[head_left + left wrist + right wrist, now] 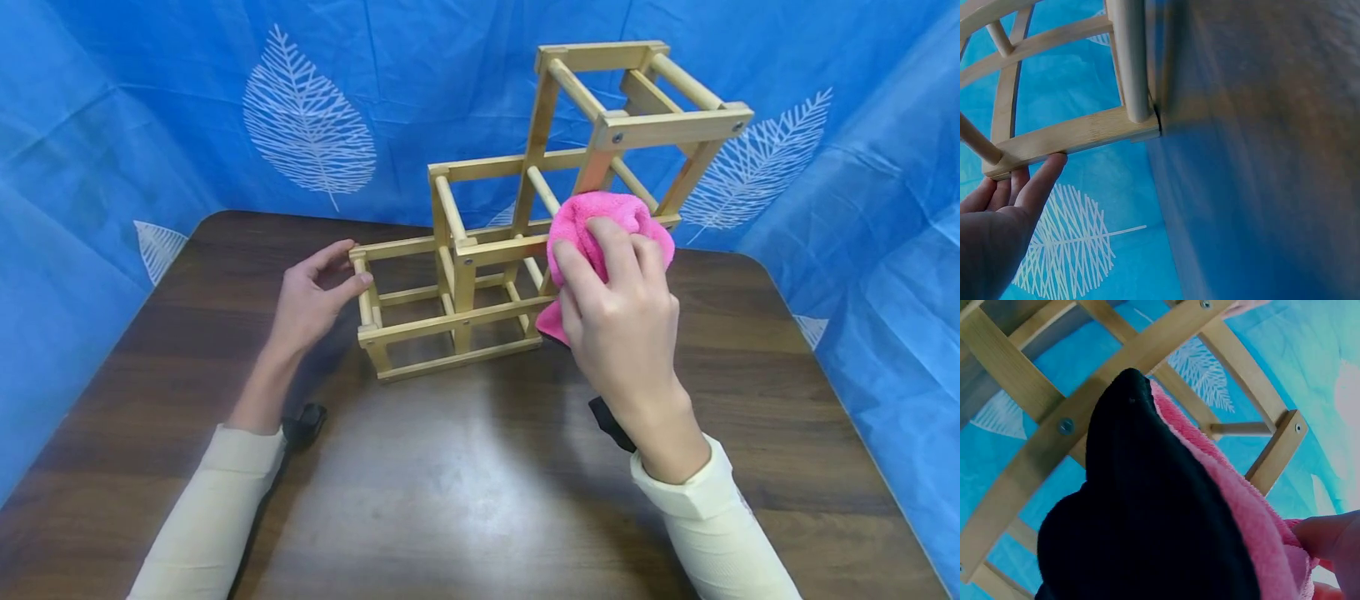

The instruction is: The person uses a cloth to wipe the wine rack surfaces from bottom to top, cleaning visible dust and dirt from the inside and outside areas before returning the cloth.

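Note:
A stepped wooden rack (465, 319) of pale slats and dowels stands on the table, rising toward the right. My left hand (307, 300) holds its low left end, thumb on the near side and fingers behind. In the left wrist view, the fingertips of that hand (1004, 219) lie against an end slat (1079, 134). My right hand (626, 325) grips a bunched pink cloth (607, 208) against the uprights below the tallest section. The cloth's dark side (1147, 487) fills much of the right wrist view and hides part of the rack behind it.
The dark brown wooden table (465, 500) carries the rack. A blue curtain (187, 100) with white leaf prints hangs close behind and at both sides. Black straps or mounts (303, 425) sit at the wrists.

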The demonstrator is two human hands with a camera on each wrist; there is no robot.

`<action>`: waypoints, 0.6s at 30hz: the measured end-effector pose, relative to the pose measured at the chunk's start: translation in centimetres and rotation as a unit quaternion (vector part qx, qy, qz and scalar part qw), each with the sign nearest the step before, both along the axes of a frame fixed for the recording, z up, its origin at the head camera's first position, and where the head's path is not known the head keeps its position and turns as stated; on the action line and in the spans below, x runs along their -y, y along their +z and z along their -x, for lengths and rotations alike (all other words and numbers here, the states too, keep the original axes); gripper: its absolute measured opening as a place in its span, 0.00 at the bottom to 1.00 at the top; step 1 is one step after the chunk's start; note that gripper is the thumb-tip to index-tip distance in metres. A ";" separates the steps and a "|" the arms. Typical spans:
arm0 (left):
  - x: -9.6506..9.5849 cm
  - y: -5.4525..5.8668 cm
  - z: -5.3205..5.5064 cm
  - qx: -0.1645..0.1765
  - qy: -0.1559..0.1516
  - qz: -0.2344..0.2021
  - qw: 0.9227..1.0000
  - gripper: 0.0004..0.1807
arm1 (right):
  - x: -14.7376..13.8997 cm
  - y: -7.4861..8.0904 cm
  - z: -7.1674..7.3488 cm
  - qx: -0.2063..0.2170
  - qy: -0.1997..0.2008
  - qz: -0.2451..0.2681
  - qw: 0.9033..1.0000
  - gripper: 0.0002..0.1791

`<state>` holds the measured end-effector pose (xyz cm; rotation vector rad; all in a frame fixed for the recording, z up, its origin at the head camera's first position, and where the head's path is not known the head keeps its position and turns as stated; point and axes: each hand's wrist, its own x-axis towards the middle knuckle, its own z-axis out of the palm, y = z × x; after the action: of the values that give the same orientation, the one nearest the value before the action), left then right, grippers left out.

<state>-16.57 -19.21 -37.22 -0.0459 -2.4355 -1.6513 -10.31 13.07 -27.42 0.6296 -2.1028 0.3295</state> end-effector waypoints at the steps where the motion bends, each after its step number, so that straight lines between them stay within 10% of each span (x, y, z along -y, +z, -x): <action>1: 0.0 0.0 0.0 -0.001 0.000 0.002 1.000 0.32 | -0.1 -0.2 0.0 -0.002 0.007 0.004 1.000 0.15; 5: 0.0 0.1 0.1 -0.002 -0.007 0.000 1.000 0.32 | -0.4 -1.1 0.2 -0.078 0.037 0.091 0.992 0.11; 11: 0.0 0.2 0.2 0.002 -0.016 0.001 1.000 0.32 | -2.2 -0.4 0.8 -0.229 0.026 0.285 0.931 0.05; 18: 0.2 0.4 0.2 0.006 -0.019 0.004 1.000 0.32 | -6.2 2.6 2.2 -0.265 -0.026 0.312 0.912 0.09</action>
<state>-16.74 -19.40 -36.82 -0.0847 -2.4642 -1.6632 -12.52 19.30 -24.85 0.2342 -1.3770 0.6815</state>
